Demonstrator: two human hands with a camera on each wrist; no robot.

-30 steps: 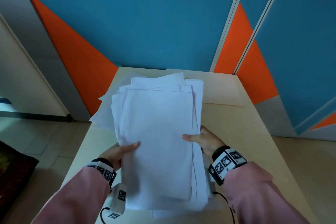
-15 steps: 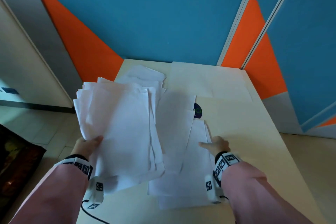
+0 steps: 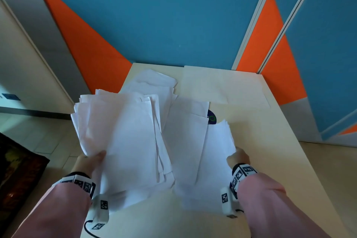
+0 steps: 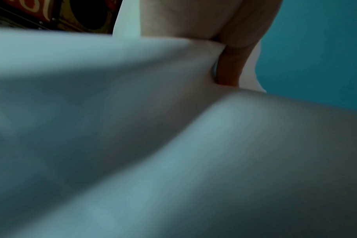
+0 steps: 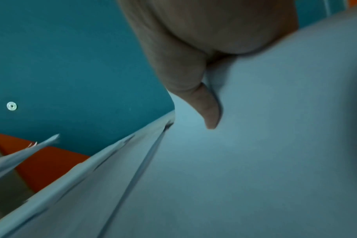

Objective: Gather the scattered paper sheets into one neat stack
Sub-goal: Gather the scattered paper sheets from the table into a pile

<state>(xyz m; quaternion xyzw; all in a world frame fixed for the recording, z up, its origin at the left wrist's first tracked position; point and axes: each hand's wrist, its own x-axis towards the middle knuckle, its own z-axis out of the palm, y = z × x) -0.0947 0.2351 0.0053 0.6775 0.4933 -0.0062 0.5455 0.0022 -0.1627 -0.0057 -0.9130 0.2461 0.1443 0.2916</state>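
Note:
My left hand [image 3: 90, 162] grips a thick, uneven bundle of white paper sheets [image 3: 123, 141], held up over the table's left side. In the left wrist view a finger [image 4: 230, 64] presses against the bundle [image 4: 112, 112]. My right hand [image 3: 238, 158] pinches the right edge of a smaller pile of sheets [image 3: 216, 156], and that edge curls upward. In the right wrist view the thumb [image 5: 206, 104] lies on top of this pile [image 5: 255, 145]. More loose sheets [image 3: 185, 137] lie between the two hands, and others [image 3: 152, 81] lie fanned at the back left.
The pale wooden table [image 3: 260, 131] stands against a blue and orange wall. A large cream sheet [image 3: 222, 85] lies flat at the back right. A dark round sticker [image 3: 212, 118] peeks out beside the middle sheets. Floor drops away past the left edge.
Both hands held one bundle in the middle. My left hand carried it to the left; my right hand let go, dropped to the sheets on the table and took hold of their right edge.

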